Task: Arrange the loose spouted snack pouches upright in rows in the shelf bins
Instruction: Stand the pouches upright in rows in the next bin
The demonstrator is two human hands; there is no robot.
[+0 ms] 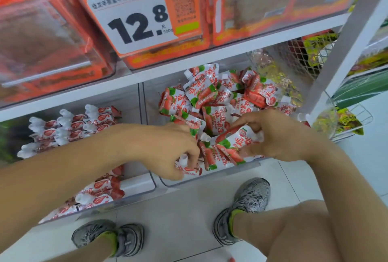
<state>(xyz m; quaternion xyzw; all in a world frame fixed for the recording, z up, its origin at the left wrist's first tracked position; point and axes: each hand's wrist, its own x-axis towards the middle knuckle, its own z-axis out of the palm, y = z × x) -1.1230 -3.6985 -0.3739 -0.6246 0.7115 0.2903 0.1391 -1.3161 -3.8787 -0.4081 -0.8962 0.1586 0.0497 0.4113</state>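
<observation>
Over the right-hand bin (210, 181), the left hand (176, 150) pinches one spouted pouch (188, 165) and the right hand (270, 135) grips another pouch (228, 146) (both lifted from the loose heap (220, 96)), so gathering seems underway, and next each needs standing spout-up in a row.

Price tag (138, 18) on upper bin reading "12.8", "500g", QR code beside

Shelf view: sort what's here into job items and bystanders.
Job:
loose pouch pile
right bin
rowed pouches
left bin
left hand
right hand

Bystanders:
price tag
orange boxes
wire basket
</observation>
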